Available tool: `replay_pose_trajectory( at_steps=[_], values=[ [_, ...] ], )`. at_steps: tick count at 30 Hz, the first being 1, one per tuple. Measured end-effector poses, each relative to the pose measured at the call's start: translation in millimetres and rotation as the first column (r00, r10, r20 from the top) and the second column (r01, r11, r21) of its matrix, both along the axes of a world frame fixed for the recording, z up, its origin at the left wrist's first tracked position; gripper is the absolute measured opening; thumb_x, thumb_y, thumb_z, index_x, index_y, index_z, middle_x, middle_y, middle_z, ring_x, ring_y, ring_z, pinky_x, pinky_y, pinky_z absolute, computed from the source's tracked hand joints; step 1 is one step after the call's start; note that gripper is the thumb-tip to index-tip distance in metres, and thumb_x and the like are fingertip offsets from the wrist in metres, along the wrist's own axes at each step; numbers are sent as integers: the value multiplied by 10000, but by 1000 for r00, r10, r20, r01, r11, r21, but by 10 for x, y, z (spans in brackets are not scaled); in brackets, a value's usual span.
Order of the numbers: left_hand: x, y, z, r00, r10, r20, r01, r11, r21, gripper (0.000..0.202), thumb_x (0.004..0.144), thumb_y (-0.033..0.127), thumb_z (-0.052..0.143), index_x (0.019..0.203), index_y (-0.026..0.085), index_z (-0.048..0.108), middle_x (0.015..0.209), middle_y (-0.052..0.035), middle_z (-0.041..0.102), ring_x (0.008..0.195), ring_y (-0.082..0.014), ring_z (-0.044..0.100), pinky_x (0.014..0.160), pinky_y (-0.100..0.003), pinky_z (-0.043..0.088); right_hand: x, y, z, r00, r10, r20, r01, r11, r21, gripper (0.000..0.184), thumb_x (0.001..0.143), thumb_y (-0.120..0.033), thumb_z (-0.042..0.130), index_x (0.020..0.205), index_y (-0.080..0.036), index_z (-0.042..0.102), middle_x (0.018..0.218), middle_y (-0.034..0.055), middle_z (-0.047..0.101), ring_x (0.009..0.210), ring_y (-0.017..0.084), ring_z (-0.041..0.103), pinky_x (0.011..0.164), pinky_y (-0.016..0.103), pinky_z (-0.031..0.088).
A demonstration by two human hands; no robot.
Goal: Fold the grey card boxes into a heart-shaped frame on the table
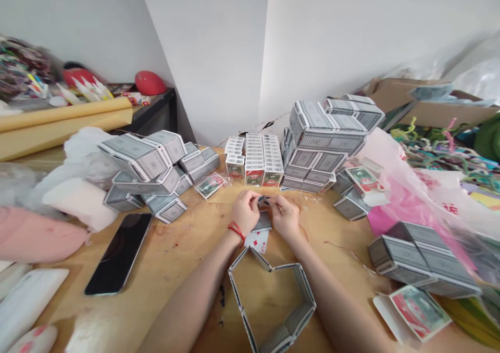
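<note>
My left hand [247, 211], with a red string bracelet at its wrist, and my right hand [285, 213] meet over the table, fingers pinched together. Between the fingertips is a small dark bluish thing [263, 201], too small to name. Just below the hands lies a stack of playing cards [262, 222], patterned backs up. Partly under it, a face-up card [257, 240] shows red diamonds. Nearer to me, between my forearms, stands an open heart-shaped ring of folded playing cards [300, 275], its notch facing the hands.
Card-covered blocks are stacked at left [130, 158] and right [328, 129]. Card boxes [253, 160] stand in rows at the back. A phone [119, 254] lies at left. Opened card boxes [420, 311] and pink plastic bags [406, 186] are on the right.
</note>
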State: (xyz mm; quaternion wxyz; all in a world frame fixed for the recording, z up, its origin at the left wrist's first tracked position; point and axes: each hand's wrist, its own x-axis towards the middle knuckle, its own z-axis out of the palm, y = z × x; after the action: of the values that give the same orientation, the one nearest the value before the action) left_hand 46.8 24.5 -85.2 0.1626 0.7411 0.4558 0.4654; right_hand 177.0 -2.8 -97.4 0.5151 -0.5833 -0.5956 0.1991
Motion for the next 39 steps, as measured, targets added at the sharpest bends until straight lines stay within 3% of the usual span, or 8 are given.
replay_pose_trajectory(
  at_steps=[8, 13, 20, 27, 31, 39],
  values=[
    [0, 15, -3, 999, -38, 10, 37, 993, 114, 142, 846, 156, 414, 799, 183, 545, 774, -46, 569, 779, -159, 540, 710, -286, 450, -55, 16, 58, 979, -56, -196, 59, 998, 7, 107, 781, -289, 490, 778, -223, 574, 739, 28, 659, 711, 182, 613, 671, 301, 476],
    [1, 3, 25, 995, -86, 55, 80, 991, 111, 111, 849, 197, 455, 872, 187, 564, 848, -52, 595, 838, -153, 553, 746, -281, 456, -56, 18, 46, 984, -44, -175, 51, 998, 35, 102, 794, -265, 468, 791, -221, 560, 757, 34, 654, 747, 183, 612, 703, 309, 474],
    [17, 0, 3, 1000, 13, 22, -15, 995, 94, 106, 829, 200, 463, 739, 190, 520, 747, -41, 573, 750, -167, 534, 695, -297, 431, -88, 23, 13, 966, 18, -259, -14, 1000, 15, 97, 791, -243, 463, 798, -221, 558, 860, 51, 679, 804, 190, 624, 731, 339, 489],
    [18, -1, 8, 1000, 28, 9, -29, 992, 125, 153, 827, 176, 428, 677, 194, 459, 693, -42, 526, 709, -171, 506, 654, -296, 411, -86, 26, 104, 922, 76, -380, -80, 997, 6, 73, 767, -261, 523, 750, -207, 569, 837, 53, 682, 814, 194, 633, 752, 349, 495],
    [28, -12, 29, 999, -10, 39, 7, 997, 83, 128, 843, 217, 448, 732, 188, 505, 736, -42, 559, 745, -165, 530, 677, -290, 427, -61, 45, 136, 909, 71, -410, -66, 997, 28, 87, 766, -254, 536, 705, -204, 571, 813, 44, 679, 787, 183, 628, 763, 348, 487],
    [31, 45, -65, 961, 11, 275, 18, 994, -106, 144, 872, 301, 425, 871, 186, 511, 850, -51, 592, 810, -151, 575, 691, -265, 466, -112, 39, 97, 895, 79, -438, -84, 996, 8, 70, 751, -266, 570, 725, -201, 571, 803, 45, 676, 775, 185, 631, 742, 348, 494]
  ],
)
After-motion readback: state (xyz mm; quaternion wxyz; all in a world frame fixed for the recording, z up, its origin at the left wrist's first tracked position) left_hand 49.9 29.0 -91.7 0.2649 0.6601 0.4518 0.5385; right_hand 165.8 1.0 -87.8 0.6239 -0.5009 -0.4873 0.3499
